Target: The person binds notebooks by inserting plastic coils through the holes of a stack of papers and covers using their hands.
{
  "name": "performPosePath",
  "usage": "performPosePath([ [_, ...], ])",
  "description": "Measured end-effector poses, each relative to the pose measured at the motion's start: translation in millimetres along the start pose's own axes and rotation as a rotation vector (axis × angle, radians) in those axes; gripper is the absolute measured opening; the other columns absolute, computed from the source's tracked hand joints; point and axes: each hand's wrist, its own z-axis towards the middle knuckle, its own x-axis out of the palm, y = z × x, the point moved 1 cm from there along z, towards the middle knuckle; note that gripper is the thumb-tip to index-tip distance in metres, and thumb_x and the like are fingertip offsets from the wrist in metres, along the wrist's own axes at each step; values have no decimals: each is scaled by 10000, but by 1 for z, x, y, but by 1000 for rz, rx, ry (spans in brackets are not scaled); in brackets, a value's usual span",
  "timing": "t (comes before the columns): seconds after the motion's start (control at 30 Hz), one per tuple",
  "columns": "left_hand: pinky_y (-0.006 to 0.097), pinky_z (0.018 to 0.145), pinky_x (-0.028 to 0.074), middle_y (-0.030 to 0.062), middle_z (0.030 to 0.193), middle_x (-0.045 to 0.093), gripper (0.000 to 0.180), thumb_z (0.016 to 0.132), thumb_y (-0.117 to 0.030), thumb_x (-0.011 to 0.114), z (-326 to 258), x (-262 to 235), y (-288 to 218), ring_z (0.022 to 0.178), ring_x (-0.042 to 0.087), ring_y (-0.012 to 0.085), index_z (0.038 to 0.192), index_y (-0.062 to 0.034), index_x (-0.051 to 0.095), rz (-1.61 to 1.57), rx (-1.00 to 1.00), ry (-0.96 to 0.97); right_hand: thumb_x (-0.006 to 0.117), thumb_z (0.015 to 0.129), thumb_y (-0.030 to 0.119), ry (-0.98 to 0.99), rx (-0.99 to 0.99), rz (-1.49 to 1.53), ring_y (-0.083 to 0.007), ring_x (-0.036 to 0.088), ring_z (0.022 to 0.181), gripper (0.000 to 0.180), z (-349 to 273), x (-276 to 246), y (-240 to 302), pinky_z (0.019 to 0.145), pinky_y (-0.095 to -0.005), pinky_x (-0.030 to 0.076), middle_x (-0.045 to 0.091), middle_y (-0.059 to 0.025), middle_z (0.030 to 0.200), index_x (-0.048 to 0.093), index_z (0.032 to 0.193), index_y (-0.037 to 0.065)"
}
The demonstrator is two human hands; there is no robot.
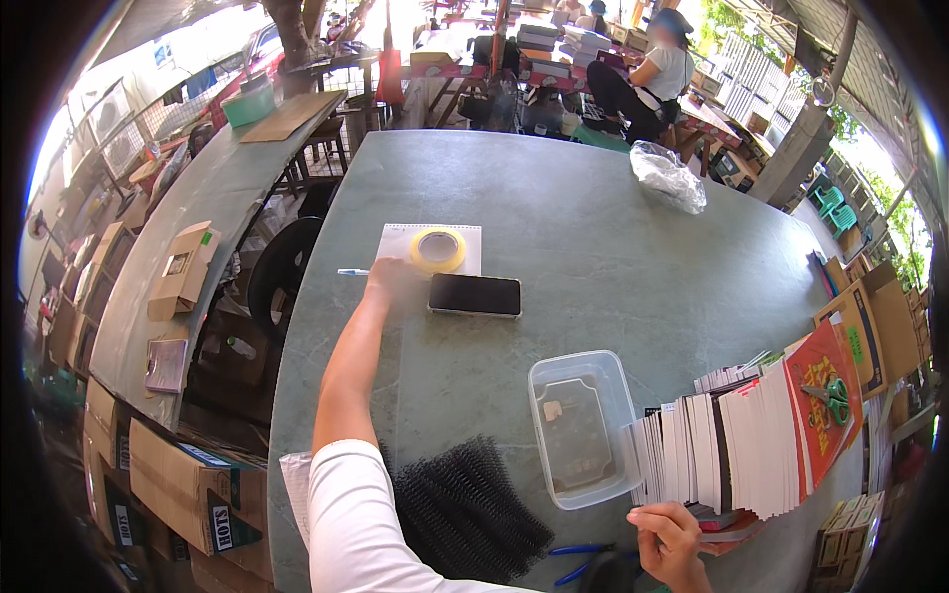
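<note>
My left hand (393, 281) reaches out over the table by the notepad, smeared by motion. A white and blue pen (352, 272) lies close to its fingers; whether they touch it I cannot tell. On the white notepad (401, 237) rests a roll of clear yellowish tape (420, 255). A black-screened phone (475, 295) lies just right of that hand. Near the front edge, my right hand (668, 542) is loosely closed with curled fingers, and nothing shows in it. Beside it stands a row of booklets (727, 440) with a red cover at the right end.
Black plastic binding coils (470, 514) lie near my left arm, with blue-handled pliers (583, 550) beside them. A clear plastic tub (583, 430) adjoins the booklets. Green-handled scissors (836, 400) lie on the red cover. A crumpled plastic bag (668, 178) sits far right; a person (657, 74) sits beyond.
</note>
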Motion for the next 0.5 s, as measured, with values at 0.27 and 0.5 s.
performPosePath([
  [0.27, 356, 659, 525, 109, 768, 663, 130, 766, -98, 515, -49, 58, 27, 751, 659, 247, 781, -87, 643, 26, 8, -161, 605, 693, -21, -45, -101, 66, -223, 610, 701, 199, -5, 14, -3, 604, -300, 468, 640, -61, 821, 652, 863, 70],
  [0.5, 404, 602, 512, 149, 696, 645, 178, 798, -126, 492, -116, 31, 1, 685, 651, 286, 707, -53, 627, -72, 110, -153, 600, 754, 11, 184, -168, 274, -283, 604, 756, 155, 35, 75, 0, 663, -348, 477, 630, -101, 828, 639, 894, 65],
])
